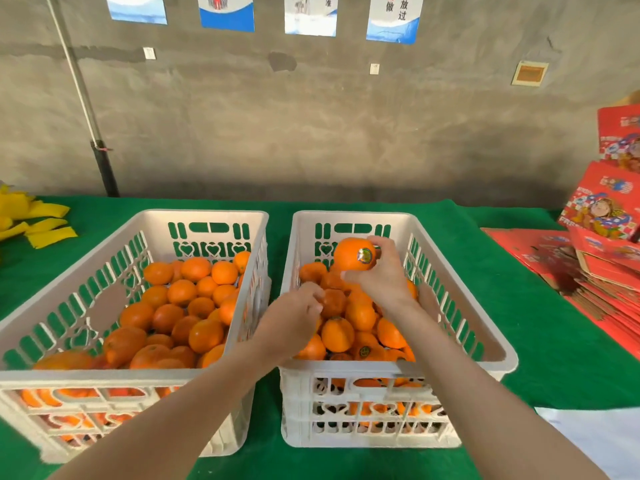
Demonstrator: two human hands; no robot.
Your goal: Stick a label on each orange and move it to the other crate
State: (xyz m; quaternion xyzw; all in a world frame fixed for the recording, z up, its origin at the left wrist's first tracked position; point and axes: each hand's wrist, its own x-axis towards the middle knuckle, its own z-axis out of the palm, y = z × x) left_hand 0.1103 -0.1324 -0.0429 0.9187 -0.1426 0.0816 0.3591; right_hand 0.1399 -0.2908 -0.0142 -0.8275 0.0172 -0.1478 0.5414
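Orange (349, 252) with round label (364, 255), writing unreadable, gripped in right hand (384, 275); left hand (294, 317) curled, hold unclear.

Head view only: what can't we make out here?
- Left hand, head view: motion blur and its own back hide the grip; whether it holds anything is unclear.
- Label on the orange in the right hand: print too small to read.
- Posters: cut off by the top edge.
- Right crate: lower oranges hidden by the pile on top.
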